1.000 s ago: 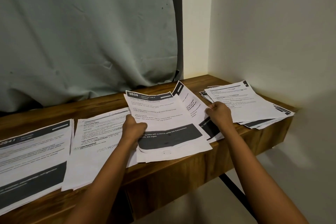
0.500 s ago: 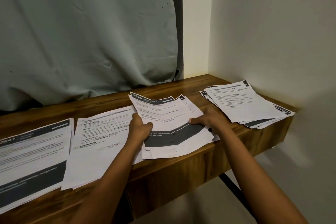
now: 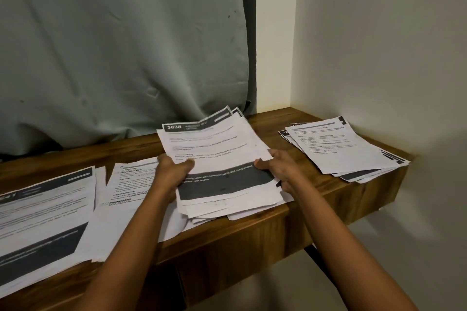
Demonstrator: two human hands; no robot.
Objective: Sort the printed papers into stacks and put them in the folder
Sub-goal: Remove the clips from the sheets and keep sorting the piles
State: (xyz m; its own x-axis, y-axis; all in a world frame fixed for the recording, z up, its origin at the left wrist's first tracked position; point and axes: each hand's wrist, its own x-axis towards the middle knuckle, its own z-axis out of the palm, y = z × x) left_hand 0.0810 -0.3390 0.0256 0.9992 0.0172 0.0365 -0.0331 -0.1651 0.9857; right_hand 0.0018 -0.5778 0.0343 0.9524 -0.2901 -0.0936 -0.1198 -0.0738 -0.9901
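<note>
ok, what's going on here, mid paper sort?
A person grips the 3638 stack with both hands, the left hand on its left edge and the right hand on its right, with its far end raised off the wooden desk. Three more piles lie flat: the right pile by the wall, the middle pile and the far-left pile. No folder is in view.
</note>
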